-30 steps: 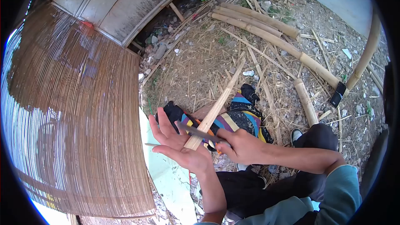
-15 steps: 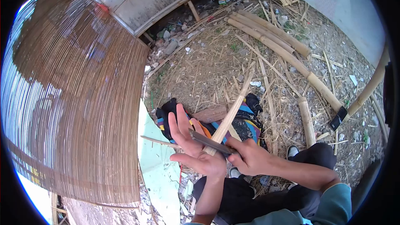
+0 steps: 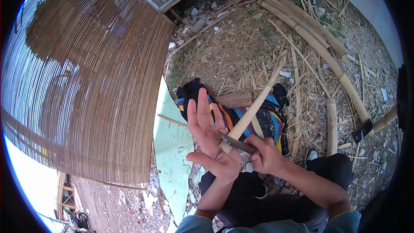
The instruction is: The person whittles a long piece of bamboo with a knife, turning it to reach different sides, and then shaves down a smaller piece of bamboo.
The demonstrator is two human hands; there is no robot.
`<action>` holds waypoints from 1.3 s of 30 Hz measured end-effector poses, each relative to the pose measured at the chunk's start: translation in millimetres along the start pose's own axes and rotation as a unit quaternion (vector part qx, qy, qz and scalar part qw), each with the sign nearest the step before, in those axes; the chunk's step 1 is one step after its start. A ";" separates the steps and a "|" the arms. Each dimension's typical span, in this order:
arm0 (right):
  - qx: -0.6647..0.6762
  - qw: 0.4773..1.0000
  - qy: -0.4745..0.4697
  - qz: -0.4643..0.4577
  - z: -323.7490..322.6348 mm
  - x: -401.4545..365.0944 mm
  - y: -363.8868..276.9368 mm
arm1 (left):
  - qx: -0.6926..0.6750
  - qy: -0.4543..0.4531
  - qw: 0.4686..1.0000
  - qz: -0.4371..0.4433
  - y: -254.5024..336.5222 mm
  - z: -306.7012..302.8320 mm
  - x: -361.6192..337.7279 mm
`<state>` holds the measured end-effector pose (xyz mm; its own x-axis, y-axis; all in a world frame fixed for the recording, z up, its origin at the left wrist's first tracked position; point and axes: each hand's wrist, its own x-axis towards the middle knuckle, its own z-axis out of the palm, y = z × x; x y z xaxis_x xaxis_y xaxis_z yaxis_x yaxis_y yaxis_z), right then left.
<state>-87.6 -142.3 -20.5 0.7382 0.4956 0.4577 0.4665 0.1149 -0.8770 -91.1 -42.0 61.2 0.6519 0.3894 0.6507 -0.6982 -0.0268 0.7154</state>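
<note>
My left hand [image 3: 212, 140] is open, palm up with fingers spread, beside the near end of a split bamboo strip [image 3: 258, 103]. My right hand [image 3: 266, 155] is closed around a dark knife [image 3: 238, 143], whose blade crosses over the strip near my left palm. The strip slants away to the upper right, above a striped, colourful cloth [image 3: 276, 116] and a reddish wooden block [image 3: 234, 99] on the ground.
A bamboo-slat screen [image 3: 108, 82] stands at the left, beside a pale green sheet [image 3: 170, 146]. Long bamboo poles [image 3: 319, 47] lie at the upper right. A short bamboo piece [image 3: 331, 125] and a black object [image 3: 363, 131] are at the right. Shavings cover the ground.
The view has shifted, so the surroundings sit lower left or further right. The knife has moved closer to the near end of the strip, and my left fingers point more upward.
</note>
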 end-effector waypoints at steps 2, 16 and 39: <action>-0.003 0.993 0.052 0.109 -0.9 8.0 4.9 | -0.035 0.006 0.999 -0.028 1.6 -8.3 7.3; -0.087 0.973 0.077 0.197 -25.8 18.0 5.8 | -0.103 -0.021 0.994 -0.030 0.6 -2.4 1.3; -0.053 0.974 0.044 0.218 -14.2 24.4 20.8 | -0.134 0.111 0.981 -0.084 0.4 -31.5 14.2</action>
<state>-53.0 -140.0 -25.5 0.9136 0.4020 0.0604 0.1440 -0.1811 -0.9729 -91.4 -7.5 62.7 0.7045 0.5596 0.4366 -0.6584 0.2856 0.6963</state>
